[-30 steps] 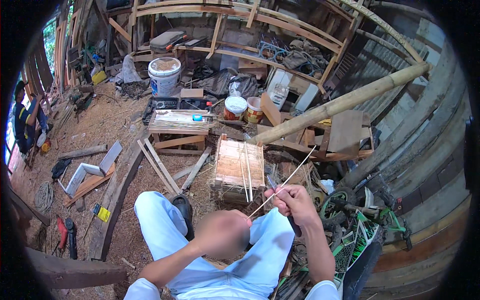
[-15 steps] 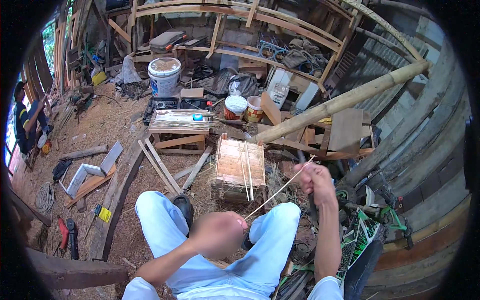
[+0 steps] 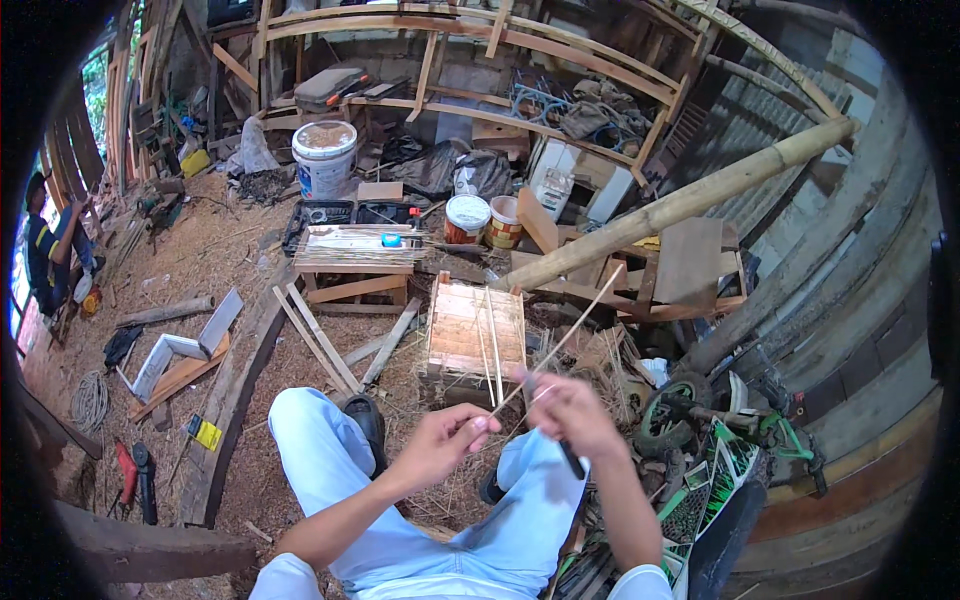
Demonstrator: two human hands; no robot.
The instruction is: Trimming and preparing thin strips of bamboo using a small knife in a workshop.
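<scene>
My left hand is closed in a pinch around the near end of a thin pale wooden strip, which slants up and to the right between my knees. My right hand, smeared by motion, is closed around a knife; its dark handle end sticks out below the fist and the blade is blurred beside the strip. Just beyond my hands stands a small slatted wooden block or stool. Thin strips lie lengthwise on its top.
A low bench with thin strips and a blue tape measure stands ahead. Buckets stand behind it. A bamboo pole slants across the right, above a green bicycle. Another person sits far left.
My right hand has come down and left along the strip, nearer my left hand. The strip's far end now points more steeply upward.
</scene>
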